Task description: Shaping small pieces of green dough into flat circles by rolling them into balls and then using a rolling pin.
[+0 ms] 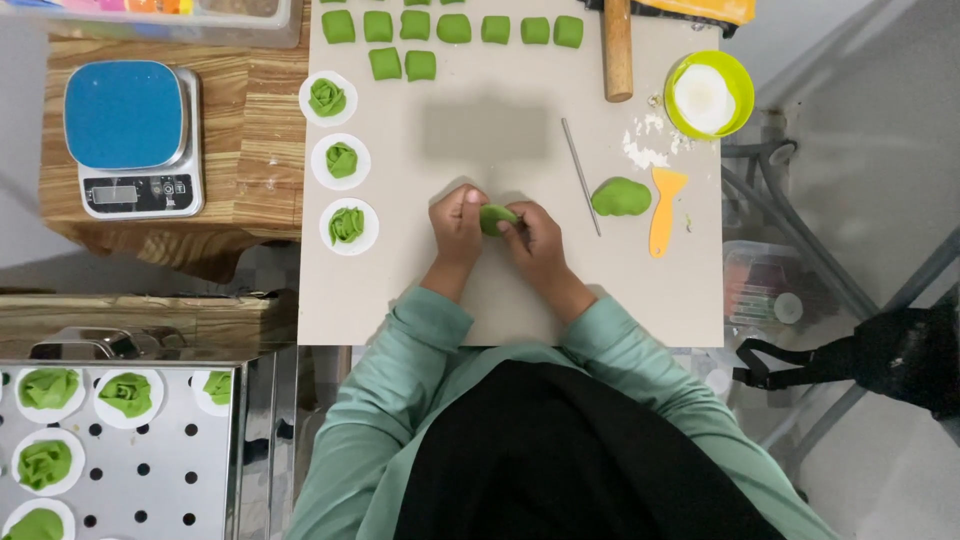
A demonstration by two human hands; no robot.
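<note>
A small piece of green dough (495, 217) is pinched between both hands over the beige work board (400, 280). My left hand (458, 225) grips its left side and my right hand (535, 235) grips its right side. To the left stand three finished green dough flowers on white paper rounds (327, 98) (341, 160) (348, 226). Several cut green dough squares (454, 28) line the far edge of the board. A larger green dough lump (620, 196) lies to the right, beside a thin metal rod (581, 176).
An orange scraper (663, 208), a wooden rolling pin (617, 48) and a green bowl of white flour (709, 93) sit at the board's right. A blue-topped kitchen scale (128, 135) stands on a wooden table at left. A perforated steel tray (150, 470) with several dough flowers is at lower left.
</note>
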